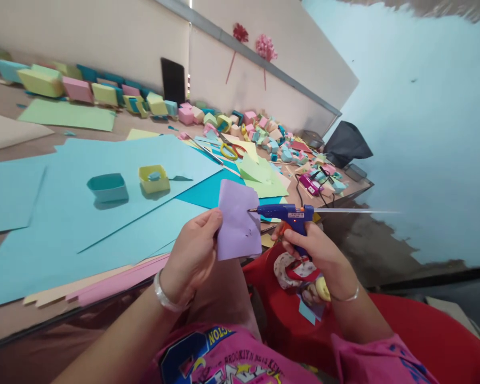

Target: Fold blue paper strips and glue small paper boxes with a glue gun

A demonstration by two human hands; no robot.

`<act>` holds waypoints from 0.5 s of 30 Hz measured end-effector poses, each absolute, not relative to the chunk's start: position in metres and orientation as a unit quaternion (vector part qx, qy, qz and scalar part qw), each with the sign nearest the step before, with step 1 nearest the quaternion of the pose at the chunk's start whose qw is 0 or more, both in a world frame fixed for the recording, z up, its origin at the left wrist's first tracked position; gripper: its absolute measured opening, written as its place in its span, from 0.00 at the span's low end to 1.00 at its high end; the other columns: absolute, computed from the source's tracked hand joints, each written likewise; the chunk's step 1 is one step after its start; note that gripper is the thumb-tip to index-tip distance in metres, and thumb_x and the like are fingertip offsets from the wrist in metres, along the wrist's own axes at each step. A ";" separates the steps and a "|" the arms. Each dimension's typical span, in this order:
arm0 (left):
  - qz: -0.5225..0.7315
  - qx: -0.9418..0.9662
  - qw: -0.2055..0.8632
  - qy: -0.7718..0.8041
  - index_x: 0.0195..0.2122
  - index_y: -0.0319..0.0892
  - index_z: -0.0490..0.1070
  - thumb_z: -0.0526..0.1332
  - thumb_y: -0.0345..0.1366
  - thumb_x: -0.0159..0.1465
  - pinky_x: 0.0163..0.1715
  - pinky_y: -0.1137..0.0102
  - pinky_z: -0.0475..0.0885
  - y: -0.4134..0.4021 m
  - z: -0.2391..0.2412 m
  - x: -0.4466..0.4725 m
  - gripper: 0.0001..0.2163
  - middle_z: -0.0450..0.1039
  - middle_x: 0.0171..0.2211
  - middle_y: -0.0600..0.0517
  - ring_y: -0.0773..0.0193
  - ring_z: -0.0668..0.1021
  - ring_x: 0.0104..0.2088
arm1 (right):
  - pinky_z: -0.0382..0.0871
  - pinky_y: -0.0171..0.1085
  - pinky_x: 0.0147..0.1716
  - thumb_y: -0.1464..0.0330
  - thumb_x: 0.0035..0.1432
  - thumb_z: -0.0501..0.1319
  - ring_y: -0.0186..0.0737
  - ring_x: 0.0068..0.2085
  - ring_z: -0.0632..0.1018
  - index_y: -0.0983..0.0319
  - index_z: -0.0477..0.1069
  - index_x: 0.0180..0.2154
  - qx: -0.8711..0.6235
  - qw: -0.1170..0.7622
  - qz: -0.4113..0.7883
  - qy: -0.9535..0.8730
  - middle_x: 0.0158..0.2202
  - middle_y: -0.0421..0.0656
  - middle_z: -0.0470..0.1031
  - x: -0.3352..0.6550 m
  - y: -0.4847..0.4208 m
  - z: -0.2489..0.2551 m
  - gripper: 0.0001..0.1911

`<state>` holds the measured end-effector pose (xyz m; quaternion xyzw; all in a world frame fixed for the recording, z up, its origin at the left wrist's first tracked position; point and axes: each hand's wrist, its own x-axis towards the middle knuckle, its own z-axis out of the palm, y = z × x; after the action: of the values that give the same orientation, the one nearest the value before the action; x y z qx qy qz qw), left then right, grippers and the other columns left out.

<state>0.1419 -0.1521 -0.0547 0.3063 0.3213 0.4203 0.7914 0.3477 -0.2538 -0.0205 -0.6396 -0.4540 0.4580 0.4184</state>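
My left hand (196, 248) pinches the left edge of a purple sheet of paper (238, 224), held upright over the table's front edge. A few small dark marks show on the lower right of the sheet. In my right hand (312, 242) is a blue hot glue gun (280, 212), its orange trigger under my fingers. The nozzle points left and lies over the paper's right side; whether it touches cannot be made out. A clear glue stick (356, 212) juts from the gun's rear, and a small red light glows on its body.
Light-blue paper sheets (64, 213) cover the left of the table, with a teal paper box (108, 188) and a yellow one (154, 179). Scissors (232, 149), a pink power strip (310, 184) with cords and many folded paper boxes (264, 133) lie behind. A red chair (420, 320) stands right.
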 end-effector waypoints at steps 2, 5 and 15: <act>0.424 0.302 0.788 0.328 0.30 0.37 0.76 0.68 0.38 0.53 0.28 0.75 0.72 -0.152 -0.053 0.142 0.10 0.78 0.29 0.50 0.66 0.76 0.28 | 0.59 0.30 0.18 0.56 0.53 0.65 0.29 0.23 0.68 0.65 0.71 0.41 -0.632 0.426 0.452 -0.464 0.32 0.44 0.77 0.349 -0.255 -0.017 0.20; 0.429 0.295 0.787 0.332 0.32 0.37 0.77 0.66 0.36 0.56 0.29 0.73 0.74 -0.152 -0.049 0.143 0.07 0.79 0.31 0.49 0.64 0.78 0.29 | 0.63 0.31 0.20 0.57 0.54 0.65 0.29 0.23 0.68 0.65 0.73 0.37 -0.662 0.409 0.399 -0.485 0.32 0.44 0.76 0.352 -0.258 -0.015 0.17; 0.440 0.386 0.746 0.319 0.60 0.42 0.64 0.65 0.31 0.55 0.35 0.67 0.77 -0.150 -0.055 0.146 0.29 0.79 0.44 0.45 0.58 0.81 0.36 | 0.65 0.36 0.28 0.58 0.56 0.63 0.34 0.26 0.70 0.64 0.73 0.42 -0.708 0.417 0.183 -0.540 0.34 0.44 0.76 0.343 -0.245 -0.014 0.17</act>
<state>0.1462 -0.1498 -0.0550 0.3857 0.3190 0.4401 0.7455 0.3429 -0.2446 -0.0142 -0.7078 -0.5405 0.1829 0.4165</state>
